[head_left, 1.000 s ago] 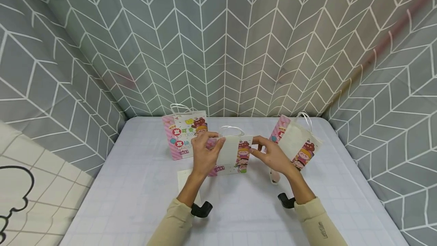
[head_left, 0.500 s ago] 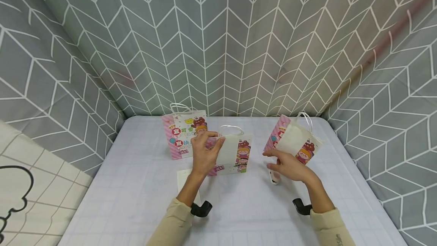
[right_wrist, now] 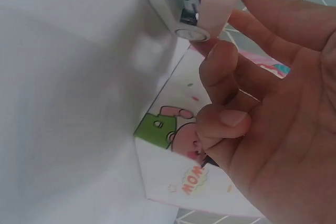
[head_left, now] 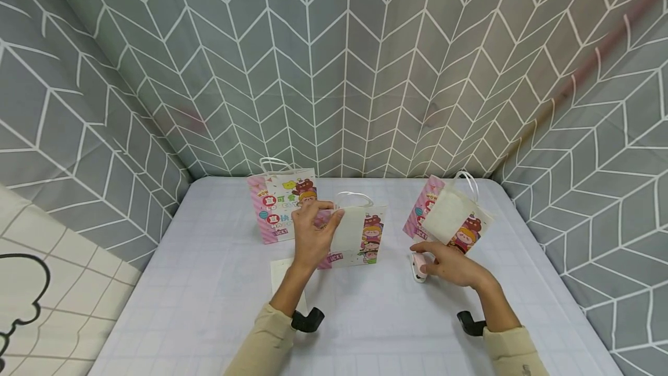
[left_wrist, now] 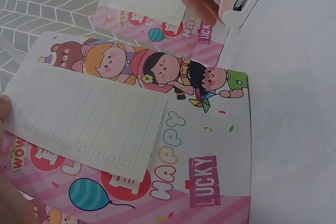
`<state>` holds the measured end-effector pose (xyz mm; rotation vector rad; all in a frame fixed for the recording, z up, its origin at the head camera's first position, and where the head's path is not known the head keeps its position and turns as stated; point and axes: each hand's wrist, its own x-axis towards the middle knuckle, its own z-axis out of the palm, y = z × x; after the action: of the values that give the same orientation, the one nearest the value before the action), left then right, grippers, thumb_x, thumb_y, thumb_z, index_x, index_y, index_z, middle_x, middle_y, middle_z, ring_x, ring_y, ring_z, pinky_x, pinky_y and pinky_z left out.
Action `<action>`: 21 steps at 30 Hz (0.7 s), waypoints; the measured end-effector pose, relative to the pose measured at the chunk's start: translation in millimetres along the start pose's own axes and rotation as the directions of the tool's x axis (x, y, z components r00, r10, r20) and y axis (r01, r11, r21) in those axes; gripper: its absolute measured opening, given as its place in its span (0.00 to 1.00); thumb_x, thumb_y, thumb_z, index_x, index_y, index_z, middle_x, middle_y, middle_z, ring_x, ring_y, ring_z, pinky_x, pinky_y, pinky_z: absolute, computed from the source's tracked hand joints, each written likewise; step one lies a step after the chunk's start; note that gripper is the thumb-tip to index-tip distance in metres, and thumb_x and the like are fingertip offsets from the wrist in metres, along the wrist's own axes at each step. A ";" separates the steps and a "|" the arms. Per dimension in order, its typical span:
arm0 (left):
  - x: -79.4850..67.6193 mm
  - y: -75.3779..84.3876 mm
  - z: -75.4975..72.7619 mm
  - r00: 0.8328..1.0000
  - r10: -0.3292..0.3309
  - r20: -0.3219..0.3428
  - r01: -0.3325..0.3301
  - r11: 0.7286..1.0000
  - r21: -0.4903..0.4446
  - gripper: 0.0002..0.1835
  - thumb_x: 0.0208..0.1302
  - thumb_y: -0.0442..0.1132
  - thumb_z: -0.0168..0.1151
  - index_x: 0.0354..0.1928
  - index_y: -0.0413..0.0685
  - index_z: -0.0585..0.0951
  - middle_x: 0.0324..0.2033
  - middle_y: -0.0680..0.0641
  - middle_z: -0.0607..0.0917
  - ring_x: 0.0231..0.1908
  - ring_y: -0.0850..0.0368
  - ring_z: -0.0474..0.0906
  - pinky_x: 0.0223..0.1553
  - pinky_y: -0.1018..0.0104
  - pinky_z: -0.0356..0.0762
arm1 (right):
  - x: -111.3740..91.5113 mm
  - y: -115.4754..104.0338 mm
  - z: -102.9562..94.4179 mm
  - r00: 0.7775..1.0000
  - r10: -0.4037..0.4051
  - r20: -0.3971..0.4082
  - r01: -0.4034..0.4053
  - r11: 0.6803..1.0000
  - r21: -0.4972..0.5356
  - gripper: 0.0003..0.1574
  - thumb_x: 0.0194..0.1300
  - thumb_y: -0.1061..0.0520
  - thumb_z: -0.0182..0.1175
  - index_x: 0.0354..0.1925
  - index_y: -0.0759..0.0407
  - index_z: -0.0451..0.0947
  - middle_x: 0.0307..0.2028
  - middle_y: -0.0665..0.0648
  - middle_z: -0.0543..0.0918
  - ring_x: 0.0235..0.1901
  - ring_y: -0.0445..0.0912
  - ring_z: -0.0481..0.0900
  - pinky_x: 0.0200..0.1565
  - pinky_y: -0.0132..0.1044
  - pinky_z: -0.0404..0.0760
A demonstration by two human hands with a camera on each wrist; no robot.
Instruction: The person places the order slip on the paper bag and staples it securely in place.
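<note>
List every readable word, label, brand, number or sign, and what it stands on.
"WOW": left bag, middle bag, right bag.
"LUCKY": same three bags.
"HAPPY": middle bag; partly hidden on right bag.
"宜": left bag, twice, in red circles.
"可": left bag.
"快": left bag.
"LO ELY": left bag, middle letter unclear.
Too small or blurred: the left bag's other lettering, print on the right sleeve.
Lined sheet: no readable text.

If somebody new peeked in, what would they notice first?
Probably the left bag, middle bag and right bag, bright with cartoons, across the pale table; the left hand holds the middle one's top edge. Next, perhaps, the little pink-and-white stapler at the right hand, in front of the right bag.
</note>
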<state>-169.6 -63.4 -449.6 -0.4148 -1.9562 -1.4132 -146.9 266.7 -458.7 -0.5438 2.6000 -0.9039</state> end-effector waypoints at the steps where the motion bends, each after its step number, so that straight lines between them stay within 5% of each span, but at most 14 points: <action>1: 0.2 0.4 -0.2 1.000 0.001 -0.001 -0.001 1.000 0.000 0.10 0.59 0.38 0.74 0.40 0.45 0.84 0.38 0.46 0.87 0.47 0.48 0.77 0.53 0.47 0.53 | 0.3 0.9 0.8 1.000 -0.003 -0.002 0.003 1.000 -0.013 0.28 0.68 0.58 0.65 0.64 0.60 0.74 0.61 0.61 0.78 0.61 0.59 0.74 0.59 0.63 0.71; 12: -1.1 0.9 -0.7 1.000 -0.003 -0.005 0.003 1.000 -0.006 0.10 0.58 0.38 0.75 0.39 0.45 0.84 0.37 0.46 0.89 0.53 0.46 0.78 0.57 0.44 0.53 | -0.3 3.6 3.6 0.999 0.034 0.020 -0.033 0.998 -0.051 0.33 0.67 0.55 0.66 0.66 0.65 0.72 0.60 0.64 0.79 0.55 0.56 0.77 0.55 0.59 0.75; 21: -2.3 0.9 -0.6 1.000 0.002 -0.003 -0.002 1.000 -0.008 0.10 0.58 0.38 0.75 0.39 0.46 0.84 0.37 0.47 0.89 0.53 0.45 0.78 0.56 0.44 0.52 | -1.9 3.7 6.5 0.997 0.070 0.015 -0.071 0.996 0.062 0.32 0.61 0.51 0.72 0.60 0.57 0.74 0.50 0.55 0.81 0.51 0.52 0.76 0.52 0.53 0.74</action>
<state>-167.2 -63.4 -450.4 -0.4175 -1.9477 -1.4206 -143.4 266.9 -465.6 -0.4370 2.5527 -0.9521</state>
